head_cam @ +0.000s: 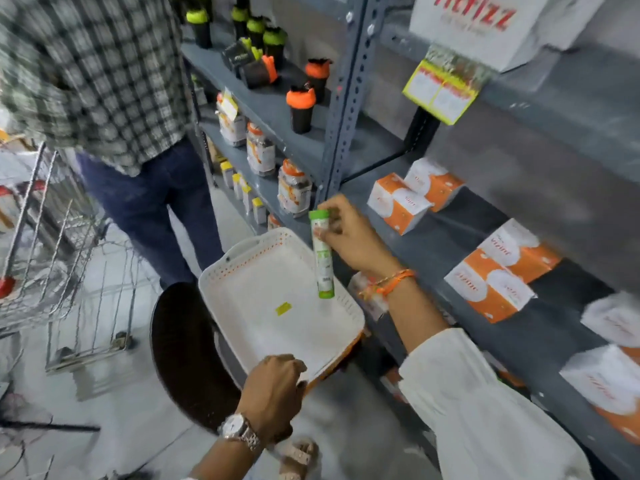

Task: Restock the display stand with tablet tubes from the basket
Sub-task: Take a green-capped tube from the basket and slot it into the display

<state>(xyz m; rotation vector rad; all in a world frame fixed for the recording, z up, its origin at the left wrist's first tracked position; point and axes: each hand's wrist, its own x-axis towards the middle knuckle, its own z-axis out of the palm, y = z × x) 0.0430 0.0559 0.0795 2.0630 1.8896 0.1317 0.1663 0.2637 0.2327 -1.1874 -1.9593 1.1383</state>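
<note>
My right hand grips a green and white tablet tube near its green cap, holding it upright above the far right side of a white perforated basket. My left hand clutches the basket's near rim. Inside the basket I see only a small yellow-green scrap. A white display stand with red lettering sits on the upper shelf at the top right, blurred.
A grey metal shelf rack fills the right side, carrying orange and white boxes, jars and black shaker bottles. A person in a checked shirt stands at the left beside a wire trolley. A dark round stool lies under the basket.
</note>
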